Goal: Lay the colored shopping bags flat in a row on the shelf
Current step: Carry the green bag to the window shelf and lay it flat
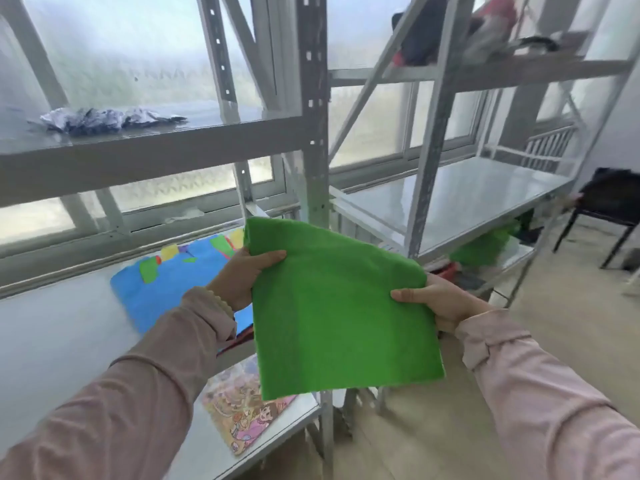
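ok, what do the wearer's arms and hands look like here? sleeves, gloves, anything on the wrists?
Both arms wear long, loose sleeves in a pale dusty pink, creased along the forearms. The left hand and right hand are bare, no gloves. A light beaded band sits at the left wrist. The right cuff looks folded, with a seam. No rings or watch visible.

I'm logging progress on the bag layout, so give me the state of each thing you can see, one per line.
Green bag: flat, held in the air by both hands.
Left hand: grips the bag's left edge.
Right hand: grips its right edge.
Blue bag: lying flat on the shelf.
Cartoon-print bag: lying flat on the shelf.
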